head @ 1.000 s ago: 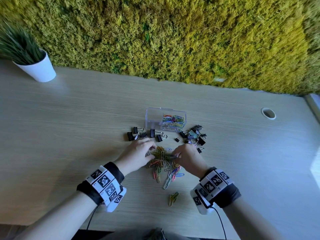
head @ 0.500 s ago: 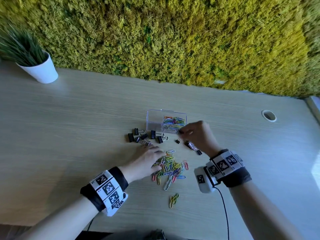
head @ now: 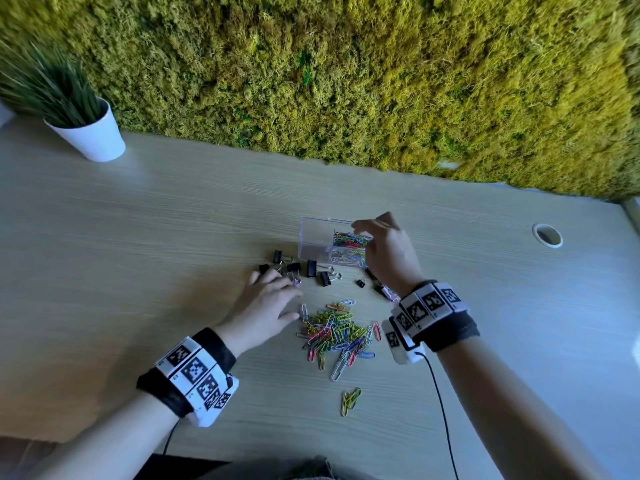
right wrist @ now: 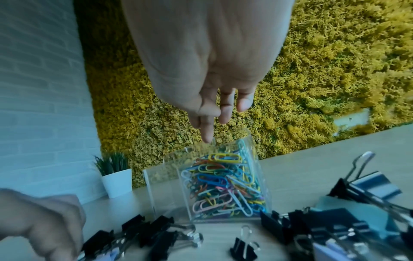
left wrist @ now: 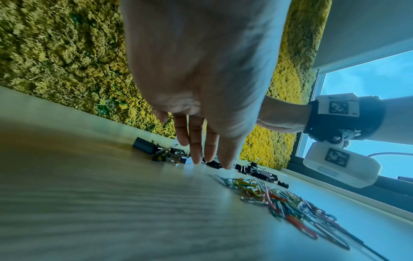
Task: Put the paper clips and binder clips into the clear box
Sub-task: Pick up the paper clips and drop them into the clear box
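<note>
The clear box (head: 313, 247) stands open at mid-table, its right half filled with coloured paper clips (head: 348, 240). My right hand (head: 372, 230) hovers just above that half; in the right wrist view its fingers (right wrist: 224, 113) point straight down at the box (right wrist: 165, 185) and hold nothing. A loose pile of paper clips (head: 337, 332) lies nearer me. Black binder clips (head: 311, 268) lie left of the box front, and more (head: 381, 289) sit under my right wrist. My left hand (head: 280, 292) lies flat, fingers straight, its fingertips at the left binder clips (left wrist: 145, 145).
A few yellow-green paper clips (head: 350, 400) lie apart, closer to the table's front edge. A white plant pot (head: 90, 136) stands at the far left. A round cable hole (head: 547, 235) is at the right. A moss wall borders the table's back.
My right hand left the paper clip pile and rose over the box. My left hand slid from the pile toward the left binder clips.
</note>
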A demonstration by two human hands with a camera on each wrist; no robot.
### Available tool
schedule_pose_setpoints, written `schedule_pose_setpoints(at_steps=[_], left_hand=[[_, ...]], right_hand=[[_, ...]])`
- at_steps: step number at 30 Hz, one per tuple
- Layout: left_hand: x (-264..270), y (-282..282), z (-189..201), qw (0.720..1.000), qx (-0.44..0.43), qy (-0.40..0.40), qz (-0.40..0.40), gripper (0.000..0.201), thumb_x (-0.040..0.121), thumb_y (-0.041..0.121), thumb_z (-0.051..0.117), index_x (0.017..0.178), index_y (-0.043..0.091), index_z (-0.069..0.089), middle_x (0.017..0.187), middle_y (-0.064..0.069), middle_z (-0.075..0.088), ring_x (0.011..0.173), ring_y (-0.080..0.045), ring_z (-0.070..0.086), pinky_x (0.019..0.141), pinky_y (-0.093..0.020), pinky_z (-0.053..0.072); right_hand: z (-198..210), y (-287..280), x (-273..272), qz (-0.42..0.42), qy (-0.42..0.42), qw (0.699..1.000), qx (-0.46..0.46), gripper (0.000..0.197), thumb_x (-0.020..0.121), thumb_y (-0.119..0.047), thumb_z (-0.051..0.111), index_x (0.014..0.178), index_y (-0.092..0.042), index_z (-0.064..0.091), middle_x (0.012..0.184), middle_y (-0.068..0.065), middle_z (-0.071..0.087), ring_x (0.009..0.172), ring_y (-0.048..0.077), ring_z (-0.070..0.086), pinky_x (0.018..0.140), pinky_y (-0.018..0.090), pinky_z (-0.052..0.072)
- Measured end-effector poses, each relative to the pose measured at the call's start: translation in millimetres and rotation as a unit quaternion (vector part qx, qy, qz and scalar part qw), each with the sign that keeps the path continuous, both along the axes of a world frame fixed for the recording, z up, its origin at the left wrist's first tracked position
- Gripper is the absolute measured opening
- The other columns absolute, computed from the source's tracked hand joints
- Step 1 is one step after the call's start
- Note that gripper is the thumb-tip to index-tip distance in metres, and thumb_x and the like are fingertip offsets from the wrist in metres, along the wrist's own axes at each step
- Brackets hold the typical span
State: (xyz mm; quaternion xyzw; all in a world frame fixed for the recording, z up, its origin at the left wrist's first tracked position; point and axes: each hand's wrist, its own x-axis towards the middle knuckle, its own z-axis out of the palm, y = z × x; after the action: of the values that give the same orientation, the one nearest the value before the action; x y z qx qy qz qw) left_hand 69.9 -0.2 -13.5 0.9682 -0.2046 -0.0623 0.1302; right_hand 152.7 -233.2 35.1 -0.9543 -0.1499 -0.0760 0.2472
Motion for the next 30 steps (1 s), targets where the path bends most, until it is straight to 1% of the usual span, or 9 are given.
schedule_pose_setpoints(at_steps=[3, 6, 10, 14, 19, 22, 25, 28, 30], left_hand=[[-2.1, -3.9, 1.1, 1.0, 0.017, 0.002, -0.009, 0.048, 0.079, 0.053, 0.061, 0.121, 0.029, 0.059, 0.124, 0.012, 0.058, 0.11, -0.011, 0.041, 0.09, -0.034, 0.028], [-2.9, -7.3, 5.3, 0.999, 0.042, 0.025, -0.016, 0.058, 0.074, 0.062, 0.06, 0.123, 0.03, 0.058, 0.128, 0.011, 0.055, 0.112, -0.012, 0.039, 0.093, -0.036, 0.026], [-6.8, -12.2, 8.5, 0.996, 0.071, 0.055, -0.024, 0.069, 0.067, 0.069, 0.061, 0.125, 0.031, 0.055, 0.131, 0.012, 0.053, 0.114, -0.012, 0.037, 0.097, -0.037, 0.025], [-9.3, -25.8, 6.0, 0.996, 0.059, 0.057, -0.038, 0.059, 0.074, 0.056, 0.065, 0.125, 0.029, 0.054, 0.121, 0.012, 0.055, 0.119, -0.014, 0.035, 0.1, -0.037, 0.02], [-3.0, -49.0, 4.7, 0.996, 0.035, 0.039, -0.066, 0.042, 0.082, 0.037, 0.066, 0.121, 0.025, 0.059, 0.114, 0.01, 0.06, 0.111, -0.015, 0.04, 0.094, -0.034, 0.02], [0.7, -50.1, 4.5, 0.998, -0.004, 0.033, -0.061, 0.041, 0.08, 0.032, 0.069, 0.119, 0.024, 0.061, 0.113, 0.009, 0.062, 0.109, -0.014, 0.043, 0.095, -0.035, 0.022], [3.6, -38.1, 6.2, 0.999, -0.038, 0.004, -0.038, 0.039, 0.077, 0.035, 0.072, 0.114, 0.024, 0.064, 0.11, 0.011, 0.064, 0.105, -0.014, 0.046, 0.089, -0.035, 0.025], [5.5, -22.9, 5.6, 0.998, -0.057, -0.021, -0.012, 0.036, 0.075, 0.038, 0.072, 0.108, 0.026, 0.066, 0.106, 0.012, 0.066, 0.1, -0.013, 0.048, 0.079, -0.031, 0.019], [6.6, -15.6, 4.0, 0.998, -0.064, -0.029, 0.003, 0.034, 0.074, 0.037, 0.073, 0.105, 0.026, 0.067, 0.101, 0.011, 0.067, 0.095, -0.014, 0.048, 0.077, -0.033, 0.022]], right_hand=[[-7.9, -2.3, -8.7, 0.014, 0.049, 0.997, -0.055, 0.058, 0.074, 0.009, 0.043, 0.118, -0.023, 0.059, 0.107, 0.009, 0.055, 0.095, 0.026, 0.053, 0.081, 0.038, 0.049], [-4.6, -8.4, -22.4, 0.038, 0.013, 0.999, -0.011, 0.062, 0.069, 0.014, 0.045, 0.121, -0.015, 0.059, 0.108, 0.009, 0.062, 0.098, 0.025, 0.051, 0.082, 0.038, 0.049], [-8.7, -25.5, -49.7, -0.01, 0.022, 0.999, 0.038, 0.032, 0.073, 0.005, 0.055, 0.1, -0.01, 0.066, 0.09, 0.007, 0.066, 0.08, 0.025, 0.061, 0.067, 0.031, 0.05], [-24.4, -39.9, -81.1, -0.024, 0.228, 0.965, -0.124, 0.025, 0.074, -0.014, 0.069, 0.096, -0.005, 0.062, 0.092, 0.009, 0.061, 0.08, 0.021, 0.053, 0.065, 0.027, 0.041], [-42.2, -23.6, -99.9, 0.014, 0.221, 0.97, -0.102, 0.016, 0.072, 0.0, 0.067, 0.082, -0.011, 0.062, 0.083, -0.002, 0.048, 0.071, 0.014, 0.046, 0.051, 0.012, 0.029], [-43.7, -15.5, -98.6, 0.051, 0.204, 0.976, -0.058, 0.024, 0.071, 0.007, 0.061, 0.087, -0.011, 0.066, 0.085, -0.001, 0.055, 0.071, 0.014, 0.051, 0.06, 0.02, 0.044], [-35.3, -18.0, -89.1, 0.059, 0.186, 0.981, -0.024, 0.038, 0.076, -0.005, 0.066, 0.114, -0.013, 0.062, 0.108, 0.001, 0.058, 0.087, 0.011, 0.054, 0.075, 0.009, 0.041], [-31.3, -18.6, -78.3, 0.104, 0.199, 0.971, -0.083, 0.065, 0.074, -0.026, 0.072, 0.133, -0.019, 0.046, 0.132, 0.001, 0.045, 0.117, 0.019, 0.044, 0.099, 0.03, 0.04], [-32.6, -16.2, -71.5, 0.136, 0.214, 0.958, -0.136, 0.08, 0.071, -0.036, 0.075, 0.139, -0.02, 0.037, 0.136, 0.0, 0.039, 0.122, 0.019, 0.037, 0.104, 0.035, 0.036]])
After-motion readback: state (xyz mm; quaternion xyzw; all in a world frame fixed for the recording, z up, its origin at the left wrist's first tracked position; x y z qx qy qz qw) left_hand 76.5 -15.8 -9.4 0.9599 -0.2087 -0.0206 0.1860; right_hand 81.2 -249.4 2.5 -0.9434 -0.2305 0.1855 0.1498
